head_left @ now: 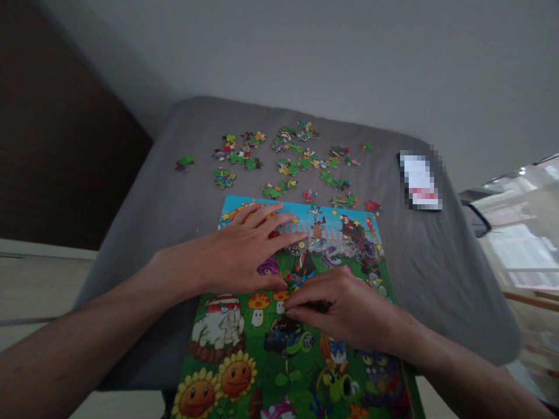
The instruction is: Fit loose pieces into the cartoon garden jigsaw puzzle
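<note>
A colourful jigsaw puzzle picture (255, 337) with sunflowers, mushrooms and cartoon figures lies at the near side of the table. My left hand (257, 247) rests over its upper left part, fingers spread, holding nothing. Just below and right of it, my right hand (336, 302) is over the middle of the picture. Its thumb and fingers are pinched together next to a small orange mushroom. Whatever may be between those fingertips is hidden. Loose puzzle pieces (238, 154) lie in scattered clusters beyond the picture's top edge.
A grey-covered table (144, 233) with rounded corners carries everything and stands against a pale wall (305, 52). A phone (420, 180), partly blurred out, lies at the far right. One small group of pieces (186, 163) sits apart on the left.
</note>
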The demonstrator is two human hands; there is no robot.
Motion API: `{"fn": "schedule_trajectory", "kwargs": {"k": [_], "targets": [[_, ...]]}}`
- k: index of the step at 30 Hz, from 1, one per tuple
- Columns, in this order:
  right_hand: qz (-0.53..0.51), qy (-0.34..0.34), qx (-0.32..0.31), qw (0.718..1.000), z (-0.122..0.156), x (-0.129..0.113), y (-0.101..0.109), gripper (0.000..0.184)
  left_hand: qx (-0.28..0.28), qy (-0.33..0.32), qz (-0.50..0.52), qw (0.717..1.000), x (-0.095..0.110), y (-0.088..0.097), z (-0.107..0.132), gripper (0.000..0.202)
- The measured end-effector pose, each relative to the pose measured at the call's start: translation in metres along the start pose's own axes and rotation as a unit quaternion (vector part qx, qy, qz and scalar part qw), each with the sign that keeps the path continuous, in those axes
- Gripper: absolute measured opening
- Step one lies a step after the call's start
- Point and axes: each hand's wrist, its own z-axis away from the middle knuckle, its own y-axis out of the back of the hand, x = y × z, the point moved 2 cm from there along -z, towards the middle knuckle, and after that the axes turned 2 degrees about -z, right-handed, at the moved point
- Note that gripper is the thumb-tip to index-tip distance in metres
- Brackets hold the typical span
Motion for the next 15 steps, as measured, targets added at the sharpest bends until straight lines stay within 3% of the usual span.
{"fn": "schedule_trajectory", "kwargs": {"k": [15], "targets": [[0.107, -0.012, -0.048, 0.993, 0.009, -0.0062, 0.0054, 0.014, 0.023, -0.004, 0.03, 0.999, -0.001, 0.0006, 0.0013, 0.074]]}}
